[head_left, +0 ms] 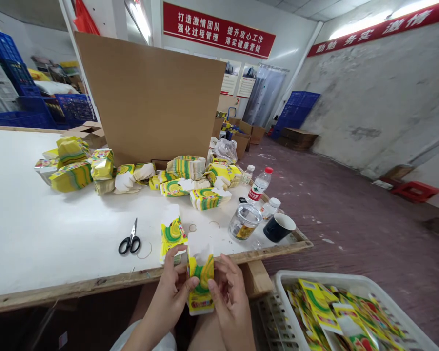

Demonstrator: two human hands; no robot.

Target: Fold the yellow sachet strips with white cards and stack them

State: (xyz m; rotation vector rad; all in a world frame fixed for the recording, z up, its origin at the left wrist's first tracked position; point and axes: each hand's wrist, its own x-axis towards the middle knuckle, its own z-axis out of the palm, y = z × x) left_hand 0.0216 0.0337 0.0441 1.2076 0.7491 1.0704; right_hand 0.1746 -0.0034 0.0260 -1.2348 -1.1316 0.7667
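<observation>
A small yellow and green printed carton (201, 278) is between my two hands, just in front of the table's front edge, its white flap standing up at the top. My left hand (173, 282) grips its left side, thumb on the front face. On the right side, my right hand (227, 290) holds it with the thumb against the front and fingers curled behind. Just beyond lies a short stack of flat yellow cartons (172, 236) on the white table (76, 229). Black-handled scissors (130, 239) lie to the left of that stack.
Bundles of cartons (186, 168) line the table's back before a large cardboard sheet (153, 97). On the right stand a clear jar (245, 222), a dark mug (279, 227) and a red-capped bottle (259, 185). A white basket (325, 275) of yellow packs sits at lower right.
</observation>
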